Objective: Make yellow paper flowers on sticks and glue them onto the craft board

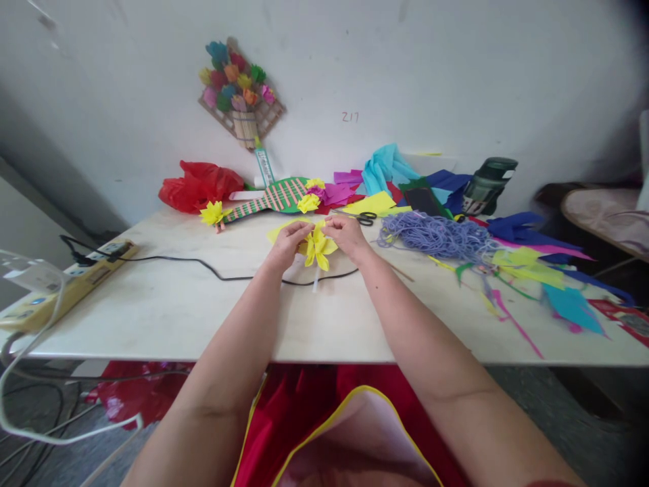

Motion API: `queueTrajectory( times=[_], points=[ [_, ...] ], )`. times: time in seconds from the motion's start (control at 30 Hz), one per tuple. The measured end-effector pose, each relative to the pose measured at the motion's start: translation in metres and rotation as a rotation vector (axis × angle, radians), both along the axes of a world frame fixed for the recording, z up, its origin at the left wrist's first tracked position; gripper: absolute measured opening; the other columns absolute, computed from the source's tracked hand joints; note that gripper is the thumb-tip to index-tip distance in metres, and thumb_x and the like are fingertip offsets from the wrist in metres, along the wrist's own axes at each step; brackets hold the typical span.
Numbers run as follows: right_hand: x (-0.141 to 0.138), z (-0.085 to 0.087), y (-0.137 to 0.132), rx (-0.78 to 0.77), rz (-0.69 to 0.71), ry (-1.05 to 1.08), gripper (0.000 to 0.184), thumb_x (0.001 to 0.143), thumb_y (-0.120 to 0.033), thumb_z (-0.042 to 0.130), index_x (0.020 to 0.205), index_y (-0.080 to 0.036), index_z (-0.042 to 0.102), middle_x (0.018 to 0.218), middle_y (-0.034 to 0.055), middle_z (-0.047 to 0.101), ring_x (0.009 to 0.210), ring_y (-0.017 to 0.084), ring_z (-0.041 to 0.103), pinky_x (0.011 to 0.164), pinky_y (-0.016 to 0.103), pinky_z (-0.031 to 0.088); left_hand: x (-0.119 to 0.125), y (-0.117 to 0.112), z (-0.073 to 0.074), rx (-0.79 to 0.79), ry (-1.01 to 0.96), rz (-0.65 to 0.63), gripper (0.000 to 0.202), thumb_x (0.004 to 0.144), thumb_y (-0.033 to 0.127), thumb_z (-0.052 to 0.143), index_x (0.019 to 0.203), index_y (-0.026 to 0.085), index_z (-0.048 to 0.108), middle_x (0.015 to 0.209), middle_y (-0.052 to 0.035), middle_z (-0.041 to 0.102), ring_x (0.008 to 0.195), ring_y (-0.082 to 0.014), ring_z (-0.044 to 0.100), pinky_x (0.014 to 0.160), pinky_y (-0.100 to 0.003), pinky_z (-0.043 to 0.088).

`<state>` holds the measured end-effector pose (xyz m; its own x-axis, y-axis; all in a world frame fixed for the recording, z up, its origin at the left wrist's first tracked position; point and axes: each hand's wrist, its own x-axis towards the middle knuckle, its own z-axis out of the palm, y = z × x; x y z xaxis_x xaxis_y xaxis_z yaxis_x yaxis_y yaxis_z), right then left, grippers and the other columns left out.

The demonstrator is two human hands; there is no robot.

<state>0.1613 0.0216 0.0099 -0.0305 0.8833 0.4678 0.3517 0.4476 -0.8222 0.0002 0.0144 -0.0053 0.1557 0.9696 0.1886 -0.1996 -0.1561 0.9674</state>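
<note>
A yellow paper flower (318, 249) with spread petals is held up over the middle of the table, between my two hands. My left hand (289, 243) pinches it from the left side, its fingers closed on the petals. On the right, my right hand (347, 235) has its thumb and fingertips pressed together at the flower's upper petals. A short pale stick (316, 279) shows below the bloom; whether it is joined to the flower I cannot tell. Behind my left hand a flat piece of yellow paper (276, 231) shows on the table.
Black-handled scissors (366, 218) lie beyond my right hand, beside tangled purple string (439, 235) and coloured paper. A green guitar-shaped craft (281, 195) is at the back. A black cable (203, 262) crosses from the power strip (65, 287). A dark bottle (489, 186) leans at right.
</note>
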Motion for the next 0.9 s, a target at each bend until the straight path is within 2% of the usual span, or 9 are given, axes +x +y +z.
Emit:
queueTrajectory(
  times=[0.17, 0.27, 0.37, 0.47, 0.63, 0.77, 0.9],
  points=[
    [-0.0008, -0.0006, -0.0014, 0.036, 0.041, -0.033, 0.011, 0.064, -0.023, 0.063, 0.055, -0.019, 0.061, 0.086, 0.0025, 0.066, 0.084, 0.016, 0.059, 0.084, 0.030, 0.045, 0.0010, -0.0039, 0.0019, 0.022, 0.091, 0.045, 0.041, 0.048, 0.041, 0.082, 0.073, 0.016, 0.061, 0.058, 0.0024, 0.060, 0.046, -0.0089, 0.050, 0.045, -0.022, 0.036],
    [0.0000, -0.0024, -0.0010, 0.003, 0.034, -0.057, 0.011, 0.066, -0.026, 0.063, 0.058, -0.019, 0.062, 0.078, 0.0005, 0.066, 0.078, 0.015, 0.058, 0.080, 0.030, 0.045, 0.0011, -0.0046, 0.0033, 0.037, 0.143, 0.073, 0.035, 0.050, 0.041, 0.079, 0.066, 0.015, 0.062, 0.053, 0.0028, 0.057, 0.045, -0.0082, 0.046, 0.045, -0.022, 0.034],
    [0.0013, -0.0030, -0.0007, -0.043, 0.031, -0.036, 0.021, 0.070, -0.036, 0.059, 0.060, -0.018, 0.064, 0.066, -0.0003, 0.062, 0.071, 0.016, 0.057, 0.073, 0.029, 0.044, 0.0006, -0.0055, 0.0047, 0.065, 0.165, 0.109, 0.031, 0.053, 0.041, 0.077, 0.064, 0.015, 0.065, 0.052, 0.0024, 0.056, 0.046, -0.0080, 0.045, 0.046, -0.022, 0.033],
    [0.0022, -0.0003, -0.0025, -0.083, 0.054, 0.039, 0.029, 0.072, -0.041, 0.055, 0.062, -0.017, 0.066, 0.062, 0.0005, 0.062, 0.069, 0.016, 0.057, 0.070, 0.028, 0.043, 0.0005, -0.0066, 0.0055, 0.081, 0.166, 0.135, 0.032, 0.054, 0.043, 0.076, 0.066, 0.014, 0.069, 0.052, 0.0015, 0.057, 0.048, -0.0090, 0.046, 0.048, -0.023, 0.034],
    [0.0022, 0.0056, -0.0074, -0.121, 0.025, 0.057, 0.024, 0.069, -0.036, 0.057, 0.057, -0.016, 0.064, 0.054, -0.0018, 0.056, 0.063, 0.014, 0.053, 0.064, 0.026, 0.041, 0.0021, -0.0050, 0.0032, 0.109, 0.142, 0.177, 0.037, 0.054, 0.046, 0.078, 0.071, 0.014, 0.074, 0.060, -0.0019, 0.064, 0.058, -0.0134, 0.055, 0.056, -0.025, 0.041],
    [0.0018, 0.0041, -0.0064, -0.125, -0.017, 0.037, 0.022, 0.067, -0.032, 0.059, 0.052, -0.016, 0.060, 0.048, -0.0044, 0.050, 0.056, 0.011, 0.047, 0.059, 0.025, 0.037, 0.0032, -0.0022, 0.0006, 0.151, 0.146, 0.228, 0.038, 0.053, 0.045, 0.080, 0.075, 0.014, 0.075, 0.071, -0.0044, 0.069, 0.068, -0.0161, 0.060, 0.064, -0.027, 0.045],
    [0.0006, 0.0016, -0.0052, -0.170, -0.008, 0.104, 0.016, 0.066, -0.029, 0.062, 0.058, -0.014, 0.066, 0.052, -0.0032, 0.057, 0.055, 0.011, 0.050, 0.059, 0.025, 0.040, 0.0034, -0.0021, 0.0003, 0.201, 0.137, 0.215, 0.039, 0.055, 0.043, 0.080, 0.082, 0.015, 0.076, 0.078, -0.0046, 0.071, 0.072, -0.0163, 0.062, 0.068, -0.026, 0.047]
  ],
)
